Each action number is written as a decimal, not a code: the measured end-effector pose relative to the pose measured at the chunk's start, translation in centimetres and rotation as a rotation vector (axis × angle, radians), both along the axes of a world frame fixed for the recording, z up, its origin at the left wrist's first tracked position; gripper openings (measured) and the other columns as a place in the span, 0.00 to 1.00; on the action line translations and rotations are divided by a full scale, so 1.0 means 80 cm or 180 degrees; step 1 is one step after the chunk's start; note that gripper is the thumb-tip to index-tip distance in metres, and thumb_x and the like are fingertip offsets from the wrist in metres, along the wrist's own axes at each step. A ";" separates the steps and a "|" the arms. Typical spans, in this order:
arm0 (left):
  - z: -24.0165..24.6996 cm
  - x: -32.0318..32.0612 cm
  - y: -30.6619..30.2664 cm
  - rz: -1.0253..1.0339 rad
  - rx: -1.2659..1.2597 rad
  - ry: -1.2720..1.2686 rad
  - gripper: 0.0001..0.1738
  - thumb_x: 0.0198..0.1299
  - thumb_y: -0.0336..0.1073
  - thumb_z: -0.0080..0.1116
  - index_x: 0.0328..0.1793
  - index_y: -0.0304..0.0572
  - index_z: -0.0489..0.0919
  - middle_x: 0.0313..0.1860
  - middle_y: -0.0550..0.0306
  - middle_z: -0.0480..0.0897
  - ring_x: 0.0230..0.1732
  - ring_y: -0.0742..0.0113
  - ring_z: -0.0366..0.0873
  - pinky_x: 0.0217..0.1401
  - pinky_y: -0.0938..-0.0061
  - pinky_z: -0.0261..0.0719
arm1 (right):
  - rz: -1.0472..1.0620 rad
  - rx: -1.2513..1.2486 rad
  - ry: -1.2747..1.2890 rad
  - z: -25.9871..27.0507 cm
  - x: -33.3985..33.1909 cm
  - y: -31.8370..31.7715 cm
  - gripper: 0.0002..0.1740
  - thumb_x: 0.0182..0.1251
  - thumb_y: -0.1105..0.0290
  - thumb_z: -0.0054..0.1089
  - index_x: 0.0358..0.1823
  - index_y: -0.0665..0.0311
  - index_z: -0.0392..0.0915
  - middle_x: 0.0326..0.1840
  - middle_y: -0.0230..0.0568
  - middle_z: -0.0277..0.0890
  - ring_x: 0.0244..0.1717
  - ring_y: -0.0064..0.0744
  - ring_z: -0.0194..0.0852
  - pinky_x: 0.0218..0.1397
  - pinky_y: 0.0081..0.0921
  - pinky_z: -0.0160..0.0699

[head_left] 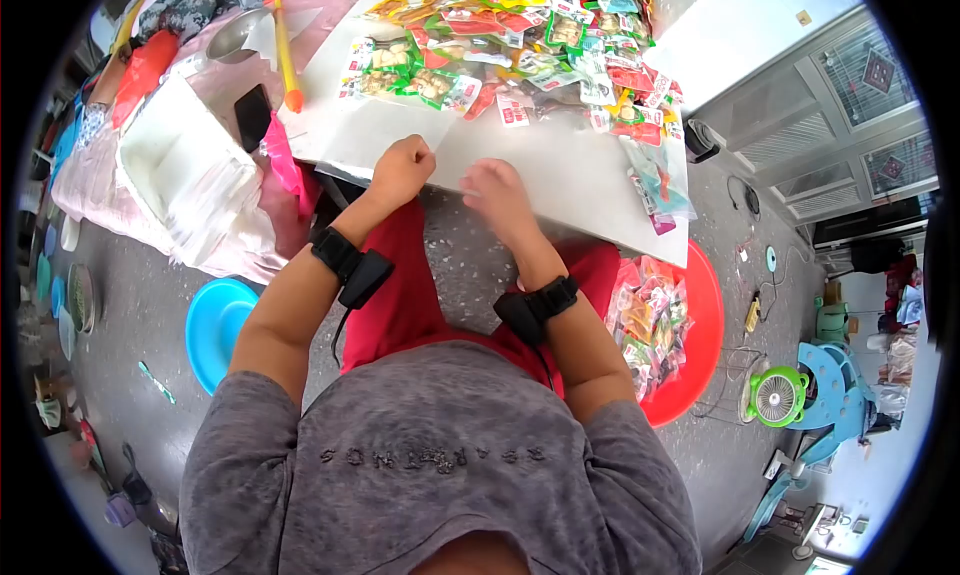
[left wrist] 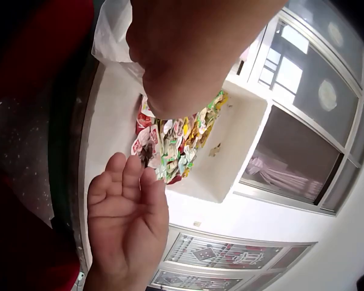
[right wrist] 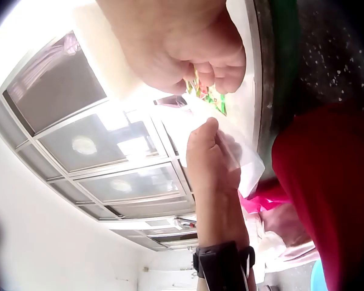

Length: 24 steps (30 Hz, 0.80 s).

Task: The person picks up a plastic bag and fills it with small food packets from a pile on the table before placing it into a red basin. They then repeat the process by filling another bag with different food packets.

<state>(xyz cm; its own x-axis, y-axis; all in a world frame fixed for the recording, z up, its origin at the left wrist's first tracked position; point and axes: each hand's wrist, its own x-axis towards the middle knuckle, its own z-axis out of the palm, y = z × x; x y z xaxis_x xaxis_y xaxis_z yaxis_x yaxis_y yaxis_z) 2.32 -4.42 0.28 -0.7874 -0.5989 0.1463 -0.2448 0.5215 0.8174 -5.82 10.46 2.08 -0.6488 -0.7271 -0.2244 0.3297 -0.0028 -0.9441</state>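
Note:
My left hand (head_left: 400, 172) is at the front edge of the white table (head_left: 560, 180), fingers curled, pinching a clear plastic bag (right wrist: 247, 165). The bag hangs out past the table edge in the right wrist view. A short way to the right, my right hand (head_left: 497, 197) is held over the edge with relaxed fingers and nothing in it. Its palm faces up toward the left wrist camera. Beyond both hands lies a heap of small colourful sealed snack packets (head_left: 540, 50), green-edged ones (head_left: 430, 85) nearest the left hand.
At the left, a white foam box (head_left: 185, 160) with plastic film sits on a pink cloth, beside a dark phone (head_left: 252, 117) and a yellow-handled tool (head_left: 287, 65). A blue basin (head_left: 217, 325) stands on the floor at left; a red basin (head_left: 705, 325) with packets stands at right.

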 end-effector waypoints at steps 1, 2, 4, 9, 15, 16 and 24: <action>-0.004 -0.006 0.007 -0.0090 0.0043 0.0015 0.07 0.45 0.33 0.50 0.23 0.36 0.69 0.23 0.48 0.73 0.27 0.55 0.71 0.29 0.68 0.68 | -0.0012 -0.0002 0.0017 -0.006 -0.004 -0.006 0.14 0.57 0.67 0.48 0.42 0.66 0.64 0.36 0.36 0.66 0.37 0.24 0.68 0.34 0.19 0.70; -0.006 -0.010 0.016 -0.0178 0.0081 0.0033 0.07 0.45 0.33 0.50 0.22 0.36 0.69 0.22 0.48 0.73 0.26 0.55 0.71 0.29 0.68 0.68 | -0.0022 -0.0007 0.0039 -0.008 -0.006 -0.010 0.14 0.57 0.66 0.47 0.42 0.66 0.63 0.36 0.36 0.66 0.37 0.24 0.68 0.34 0.20 0.71; -0.013 -0.015 0.029 -0.0313 0.0036 0.0123 0.06 0.44 0.32 0.49 0.23 0.36 0.70 0.21 0.48 0.73 0.25 0.55 0.71 0.28 0.68 0.68 | -0.0041 0.0081 -0.0047 -0.010 -0.007 -0.017 0.15 0.58 0.65 0.47 0.42 0.68 0.63 0.37 0.37 0.66 0.38 0.27 0.68 0.36 0.22 0.71; -0.030 -0.017 0.039 -0.0670 0.0724 0.0061 0.06 0.52 0.31 0.49 0.27 0.34 0.71 0.22 0.59 0.74 0.25 0.76 0.71 0.26 0.81 0.67 | 0.0103 -0.0166 -0.0328 -0.036 -0.016 -0.026 0.11 0.58 0.65 0.46 0.36 0.65 0.65 0.30 0.33 0.67 0.30 0.22 0.68 0.33 0.20 0.71; -0.022 -0.020 0.028 -0.0739 0.1750 -0.0251 0.07 0.55 0.33 0.47 0.29 0.37 0.71 0.20 0.64 0.70 0.21 0.79 0.64 0.23 0.85 0.63 | -0.0120 -0.0168 -0.0584 -0.039 -0.021 -0.026 0.10 0.59 0.65 0.45 0.34 0.65 0.66 0.29 0.33 0.68 0.30 0.21 0.69 0.32 0.18 0.70; -0.025 -0.022 0.027 -0.0764 0.1806 -0.0230 0.07 0.55 0.34 0.46 0.30 0.37 0.71 0.19 0.64 0.69 0.20 0.80 0.63 0.23 0.85 0.62 | -0.0119 -0.0169 -0.0576 -0.037 -0.021 -0.026 0.10 0.59 0.65 0.45 0.33 0.64 0.66 0.29 0.33 0.68 0.30 0.21 0.69 0.31 0.18 0.70; -0.004 -0.022 0.037 -0.0791 0.2546 -0.0201 0.05 0.53 0.31 0.44 0.30 0.39 0.70 0.20 0.64 0.69 0.21 0.79 0.64 0.23 0.85 0.62 | 0.0017 -0.0185 -0.0390 -0.041 -0.025 -0.022 0.09 0.58 0.66 0.45 0.31 0.65 0.67 0.26 0.35 0.69 0.26 0.23 0.69 0.27 0.16 0.69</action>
